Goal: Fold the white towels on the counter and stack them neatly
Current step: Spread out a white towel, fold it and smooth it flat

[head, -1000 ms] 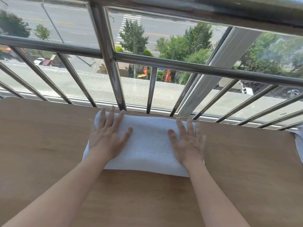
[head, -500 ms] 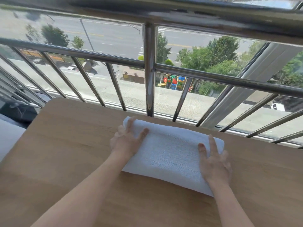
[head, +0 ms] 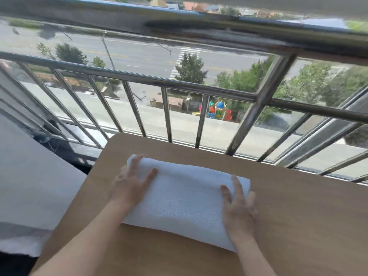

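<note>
A folded white towel [head: 185, 198] lies as a thick rectangle on the wooden counter [head: 298, 216], near the counter's left end. My left hand [head: 129, 186] holds its left end, with the fingers curled around the far corner and the thumb on top. At the towel's right end, my right hand [head: 239, 212] rests with thumb and forefinger on top and the outer fingers over the edge. No other towel is in view.
A steel railing [head: 199, 90] with slanted bars runs close behind the counter's far edge, with a street far below. Left of the counter's rounded corner is a dark gap [head: 79, 158], then a pale flat surface [head: 29, 186].
Both hands went from lying flat on top of the towel to its two ends. The towel has slid left along the counter, and the view has swung left with it.
</note>
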Available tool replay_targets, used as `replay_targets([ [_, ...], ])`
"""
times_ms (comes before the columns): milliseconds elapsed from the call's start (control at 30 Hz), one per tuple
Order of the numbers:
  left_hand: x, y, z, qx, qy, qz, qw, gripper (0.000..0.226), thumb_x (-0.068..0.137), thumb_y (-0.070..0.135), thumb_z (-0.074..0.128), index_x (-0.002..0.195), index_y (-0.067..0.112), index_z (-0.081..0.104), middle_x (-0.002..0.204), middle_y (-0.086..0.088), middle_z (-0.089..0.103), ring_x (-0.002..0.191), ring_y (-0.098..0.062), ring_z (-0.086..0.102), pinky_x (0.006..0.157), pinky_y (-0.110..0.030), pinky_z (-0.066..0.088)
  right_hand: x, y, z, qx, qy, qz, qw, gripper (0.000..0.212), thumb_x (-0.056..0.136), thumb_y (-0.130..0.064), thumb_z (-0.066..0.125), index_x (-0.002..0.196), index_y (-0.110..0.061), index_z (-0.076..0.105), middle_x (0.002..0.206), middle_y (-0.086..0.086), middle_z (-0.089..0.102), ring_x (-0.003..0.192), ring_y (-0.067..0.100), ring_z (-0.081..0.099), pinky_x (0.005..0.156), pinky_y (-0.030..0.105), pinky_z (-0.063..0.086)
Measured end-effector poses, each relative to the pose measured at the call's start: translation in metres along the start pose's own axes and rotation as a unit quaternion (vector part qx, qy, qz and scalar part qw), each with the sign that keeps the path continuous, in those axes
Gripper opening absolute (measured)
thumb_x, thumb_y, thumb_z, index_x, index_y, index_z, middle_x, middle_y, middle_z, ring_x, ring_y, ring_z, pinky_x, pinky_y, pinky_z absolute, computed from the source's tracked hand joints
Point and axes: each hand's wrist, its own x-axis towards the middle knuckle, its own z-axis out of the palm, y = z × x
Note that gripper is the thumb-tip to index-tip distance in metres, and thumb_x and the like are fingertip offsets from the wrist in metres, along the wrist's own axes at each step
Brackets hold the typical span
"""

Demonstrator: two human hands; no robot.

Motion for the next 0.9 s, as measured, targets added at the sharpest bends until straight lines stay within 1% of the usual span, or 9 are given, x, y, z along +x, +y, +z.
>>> replay_targets([
  [167,0.053,-0.065,-0.049,0.018,0.017,0.022,0.999,0.065,0.084,0.084,0.035,0.141,0.054,0.023,0.143,-0.004,0.049,0.122,-0.032,0.055,0.096,-0.045,0.041,-0.016,-0.067,0.062,0.045,0.016,-0.005,0.999,0.062,0.09,-0.071,0.034,0.147,-0.049,0.04,0.125,0.007,0.043,0.105,0.035,0.053,0.087,0.04,0.042],
  [267,0.085,-0.084,-0.064,0.022,0.024,0.026,0.999,0.064,0.083,0.087,0.032,0.138,0.056,0.022,0.135,-0.004,0.056,0.118,-0.032,0.058,0.093,-0.045,0.042,-0.009,-0.097,0.086,0.048,0.018,-0.013,0.999,0.058,0.092,-0.071,0.036,0.146,-0.05,0.04,0.126,0.006,0.044,0.106,0.035,0.055,0.083,0.038,0.038],
  [367,0.111,-0.086,-0.07,0.015,0.029,0.032,0.999,0.063,0.081,0.089,0.031,0.135,0.058,0.023,0.134,-0.004,0.056,0.12,-0.031,0.058,0.095,-0.047,0.041,0.008,-0.117,0.097,0.027,0.021,-0.023,0.999,0.059,0.093,-0.07,0.035,0.147,-0.046,0.041,0.128,0.009,0.046,0.11,0.034,0.055,0.092,0.04,0.04],
  [433,0.126,-0.084,-0.07,0.018,0.031,0.033,0.999,0.064,0.081,0.089,0.029,0.135,0.056,0.025,0.136,-0.003,0.055,0.121,-0.031,0.057,0.096,-0.048,0.04,0.021,-0.126,0.1,0.012,0.021,-0.02,0.999,0.058,0.095,-0.068,0.034,0.148,-0.046,0.04,0.131,0.011,0.047,0.114,0.034,0.053,0.097,0.041,0.04],
  [467,0.134,-0.082,-0.07,0.021,0.032,0.032,0.999,0.065,0.081,0.089,0.028,0.135,0.054,0.026,0.133,-0.004,0.056,0.119,-0.032,0.058,0.094,-0.049,0.04,0.027,-0.13,0.101,0.011,0.021,-0.018,1.0,0.057,0.096,-0.067,0.033,0.148,-0.046,0.04,0.131,0.011,0.047,0.115,0.035,0.052,0.099,0.041,0.039],
  [533,0.146,-0.078,-0.068,0.029,0.034,0.027,0.999,0.068,0.08,0.09,0.026,0.135,0.051,0.027,0.128,-0.008,0.058,0.114,-0.035,0.06,0.09,-0.048,0.042,0.039,-0.135,0.101,0.013,0.021,-0.017,1.0,0.057,0.095,-0.069,0.031,0.147,-0.048,0.04,0.13,0.011,0.048,0.115,0.035,0.051,0.097,0.042,0.039],
  [600,0.155,-0.074,-0.066,0.035,0.032,0.023,0.999,0.072,0.078,0.092,0.025,0.138,0.05,0.025,0.129,-0.01,0.058,0.114,-0.036,0.06,0.09,-0.047,0.043,0.048,-0.138,0.099,0.001,0.017,-0.018,1.0,0.058,0.094,-0.072,0.028,0.146,-0.05,0.039,0.131,0.01,0.047,0.117,0.034,0.051,0.094,0.042,0.039],
  [767,0.165,-0.064,-0.063,0.034,0.023,0.029,0.999,0.076,0.077,0.093,0.025,0.14,0.049,0.023,0.132,-0.011,0.057,0.114,-0.036,0.06,0.093,-0.047,0.043,0.062,-0.141,0.094,-0.013,0.012,-0.014,1.0,0.058,0.093,-0.075,0.025,0.146,-0.053,0.038,0.144,0.011,0.043,0.128,0.035,0.046,0.103,0.044,0.038],
  [900,0.167,-0.06,-0.063,0.024,0.025,0.037,0.999,0.077,0.077,0.092,0.028,0.141,0.049,0.023,0.132,-0.011,0.057,0.115,-0.037,0.06,0.094,-0.047,0.044,0.064,-0.139,0.094,-0.012,0.031,0.003,0.999,0.056,0.095,-0.074,0.025,0.145,-0.053,0.038,0.146,0.012,0.043,0.129,0.034,0.046,0.104,0.045,0.037],
])
